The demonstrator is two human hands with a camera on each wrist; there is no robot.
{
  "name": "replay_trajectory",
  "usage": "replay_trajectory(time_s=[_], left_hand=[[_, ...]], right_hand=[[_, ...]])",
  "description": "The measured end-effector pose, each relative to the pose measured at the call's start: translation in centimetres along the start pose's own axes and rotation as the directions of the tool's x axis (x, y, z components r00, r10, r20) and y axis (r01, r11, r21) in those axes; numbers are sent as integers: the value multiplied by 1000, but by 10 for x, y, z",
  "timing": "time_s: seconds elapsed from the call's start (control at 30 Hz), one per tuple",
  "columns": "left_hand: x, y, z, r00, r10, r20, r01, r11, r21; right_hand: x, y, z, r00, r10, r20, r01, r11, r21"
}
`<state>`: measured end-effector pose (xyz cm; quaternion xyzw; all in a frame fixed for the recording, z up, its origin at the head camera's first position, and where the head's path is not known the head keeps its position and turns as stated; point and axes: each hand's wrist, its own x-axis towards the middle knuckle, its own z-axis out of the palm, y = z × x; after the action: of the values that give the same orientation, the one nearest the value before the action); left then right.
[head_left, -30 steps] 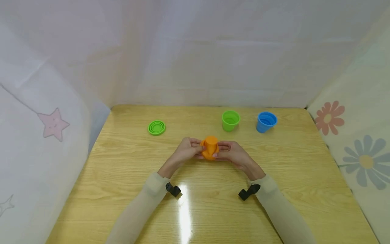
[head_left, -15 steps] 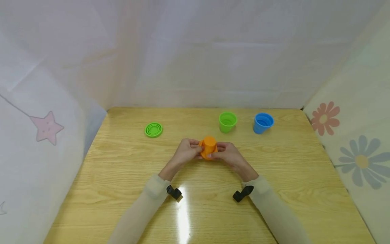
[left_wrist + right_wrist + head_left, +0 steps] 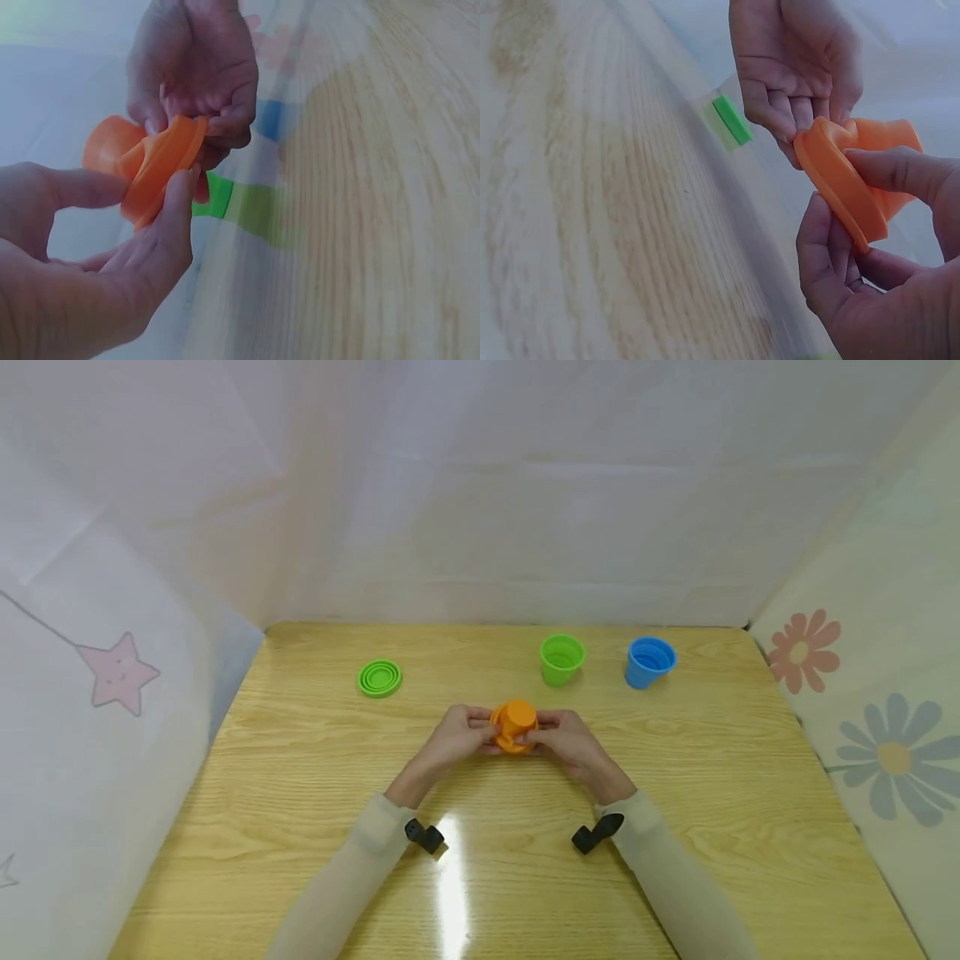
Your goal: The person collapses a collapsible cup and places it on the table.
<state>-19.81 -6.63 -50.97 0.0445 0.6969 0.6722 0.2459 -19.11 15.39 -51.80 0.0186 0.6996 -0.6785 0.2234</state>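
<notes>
Between both hands is an orange collapsible cup [image 3: 519, 717], held bottom up with its wide rim toward the table. My left hand [image 3: 460, 734] pinches the rim side, thumb on the outer wall and fingers under the rim. From the other side my right hand [image 3: 570, 740] grips it the same way. In the left wrist view the wall of the orange cup [image 3: 161, 166] is dented and partly folded near the thumbs. The right wrist view shows the right thumb [image 3: 892, 169] pressing into the soft wall just behind the rim.
Beyond the hands a green cup [image 3: 561, 662] stands expanded, and a blue cup [image 3: 649, 663] stands to its right. A flat, collapsed green cup [image 3: 379, 678] lies at the back left of the wooden table [image 3: 300, 827]. White cloth [image 3: 480, 510] hangs behind.
The orange cup has tilted slightly, and the thumbs have shifted a little on its wall. Both hands keep hold of it; the head view has shifted slightly.
</notes>
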Motion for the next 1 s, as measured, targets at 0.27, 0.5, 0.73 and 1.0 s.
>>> replay_trajectory(time_s=[0.27, 0.5, 0.73, 1.0], left_hand=[[-5, 1, -9, 996, 11, 87, -6, 998, -54], [-4, -1, -6, 999, 26, 48, -23, 998, -64], [-2, -3, -1, 1000, 27, 6, -27, 999, -39], [1, -7, -3, 1000, 17, -14, -17, 1000, -13]], right_hand=[[1, 1, -3, 1000, -10, 11, 10, 1000, 10], [3, 0, -2, 1000, -13, 2, 13, 1000, 0], [1, -1, -1, 999, -30, -24, 29, 999, -20], [2, 3, -2, 1000, -14, -14, 14, 1000, -3]])
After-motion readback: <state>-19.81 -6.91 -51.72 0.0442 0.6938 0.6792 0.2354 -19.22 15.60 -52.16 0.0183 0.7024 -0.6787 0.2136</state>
